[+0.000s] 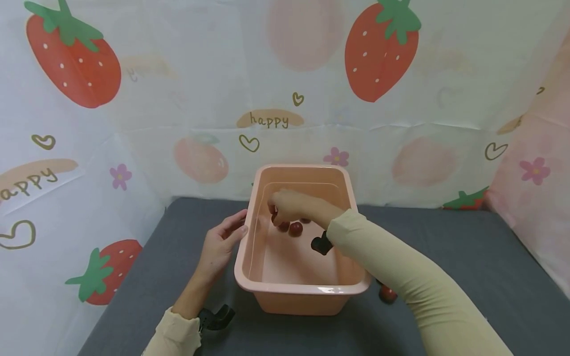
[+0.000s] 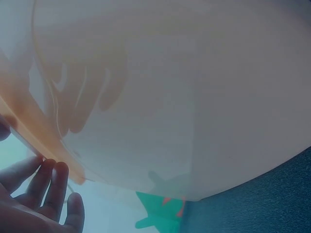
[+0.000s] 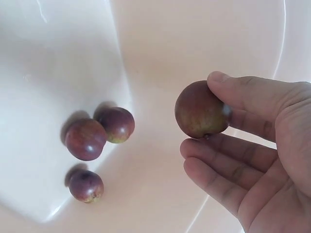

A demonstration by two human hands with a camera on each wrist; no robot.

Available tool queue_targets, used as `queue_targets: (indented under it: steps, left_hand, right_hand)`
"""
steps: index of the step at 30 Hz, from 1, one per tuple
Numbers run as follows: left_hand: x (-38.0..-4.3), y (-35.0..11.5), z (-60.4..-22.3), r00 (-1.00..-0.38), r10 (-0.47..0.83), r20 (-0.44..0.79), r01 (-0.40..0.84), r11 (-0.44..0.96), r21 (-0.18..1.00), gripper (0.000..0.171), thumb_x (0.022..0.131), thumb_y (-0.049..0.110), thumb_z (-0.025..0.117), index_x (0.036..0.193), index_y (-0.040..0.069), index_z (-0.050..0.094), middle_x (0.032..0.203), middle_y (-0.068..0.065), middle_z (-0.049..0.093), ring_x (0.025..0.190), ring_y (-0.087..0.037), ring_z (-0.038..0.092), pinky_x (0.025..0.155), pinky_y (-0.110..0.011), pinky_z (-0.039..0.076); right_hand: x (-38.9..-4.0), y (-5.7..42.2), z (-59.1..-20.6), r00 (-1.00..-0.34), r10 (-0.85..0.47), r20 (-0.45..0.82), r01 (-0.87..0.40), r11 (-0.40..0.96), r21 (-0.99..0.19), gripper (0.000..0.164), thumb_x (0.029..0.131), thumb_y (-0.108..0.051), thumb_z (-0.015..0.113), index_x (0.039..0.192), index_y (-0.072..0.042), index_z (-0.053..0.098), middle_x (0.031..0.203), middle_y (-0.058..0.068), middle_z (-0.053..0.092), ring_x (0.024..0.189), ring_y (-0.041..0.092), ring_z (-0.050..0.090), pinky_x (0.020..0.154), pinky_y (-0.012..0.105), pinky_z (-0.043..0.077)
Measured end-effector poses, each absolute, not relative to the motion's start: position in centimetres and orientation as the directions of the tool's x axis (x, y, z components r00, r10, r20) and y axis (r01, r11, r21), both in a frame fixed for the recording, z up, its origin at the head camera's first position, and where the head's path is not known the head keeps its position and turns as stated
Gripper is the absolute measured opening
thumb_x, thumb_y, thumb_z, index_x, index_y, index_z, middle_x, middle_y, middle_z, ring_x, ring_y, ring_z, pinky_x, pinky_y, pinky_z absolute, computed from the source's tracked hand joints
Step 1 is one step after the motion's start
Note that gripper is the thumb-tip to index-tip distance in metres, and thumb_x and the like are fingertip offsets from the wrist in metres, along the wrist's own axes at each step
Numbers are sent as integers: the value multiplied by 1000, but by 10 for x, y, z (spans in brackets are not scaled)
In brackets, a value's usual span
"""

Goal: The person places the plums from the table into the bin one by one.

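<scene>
My right hand (image 1: 291, 205) reaches down into a pink plastic basin (image 1: 303, 288). Between thumb and fingers it pinches a reddish-brown plum (image 3: 200, 109), which hangs over the basin's sloping inner wall in the right wrist view. Three dark red plums lie on the basin floor: a large plum (image 3: 86, 139), a second plum (image 3: 118, 124) right beside it, and a smaller plum (image 3: 86, 186) a little apart. At the basin's left rim my left hand (image 1: 218, 247) rests with loosely extended fingers, their fingertips (image 2: 59, 167) touching the rim from outside.
A red plum (image 1: 388, 294) lies on the dark grey cloth (image 1: 450, 257) right of the basin, partly hidden by the right sleeve. Behind the basin hangs a pale curtain (image 1: 205, 89) printed with strawberries and hearts. Each wrist wears a black camera mount (image 1: 217, 317).
</scene>
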State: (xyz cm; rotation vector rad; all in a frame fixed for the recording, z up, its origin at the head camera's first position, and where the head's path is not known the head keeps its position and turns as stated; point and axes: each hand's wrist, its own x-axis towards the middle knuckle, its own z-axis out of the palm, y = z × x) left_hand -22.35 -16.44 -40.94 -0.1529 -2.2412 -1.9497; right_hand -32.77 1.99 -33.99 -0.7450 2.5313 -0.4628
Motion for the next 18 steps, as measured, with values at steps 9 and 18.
queue_targets:
  steps: [9, 18]
  left_hand:
    - [-222, -164, -408, -981, -37, 190, 181, 164, 970, 46, 95, 20, 64, 138, 8, 55, 133, -14, 61, 106, 1, 61, 87, -16, 53]
    - [-223, -163, -410, -979, -45, 198, 188, 168, 968, 45, 95, 17, 64, 137, 7, 55, 133, -16, 61, 106, 2, 61, 87, -14, 52]
  right_hand:
    - [-330, 23, -332, -756, -548, -358, -384, 814, -435, 31, 84, -22, 75, 112, -17, 61, 91, 6, 64, 59, 19, 54, 40, 29, 38]
    - [-335, 45, -319, -738, -641, -211, -482, 719, -501, 25, 85, -15, 67, 109, -11, 64, 96, 7, 63, 61, 19, 52, 53, 29, 45]
